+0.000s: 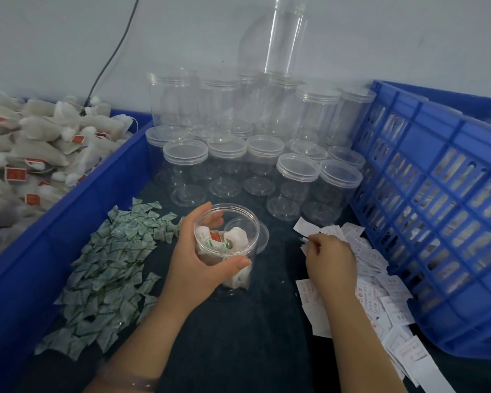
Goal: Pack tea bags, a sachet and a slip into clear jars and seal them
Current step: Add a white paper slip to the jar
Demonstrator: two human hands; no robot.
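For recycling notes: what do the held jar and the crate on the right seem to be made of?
The jar: likely clear, glossy plastic; contents show through its thin wall. The crate: likely rigid moulded plastic, blue, with slotted walls.

1. We found no text that we could read for certain.
2. Right of the open jar [226, 245], the paper slips [366, 290] bore red and dark print, too blurred for us to read.
3. Left of the jar, the sachets [111, 251] carried green print that we could not make out.
4. Farther left of the jar, the red tags [15, 174] showed pale, illegible marks.
5. Far right of the jar, the blue crate [437, 194] had white marks on its rim, cut off and unreadable.
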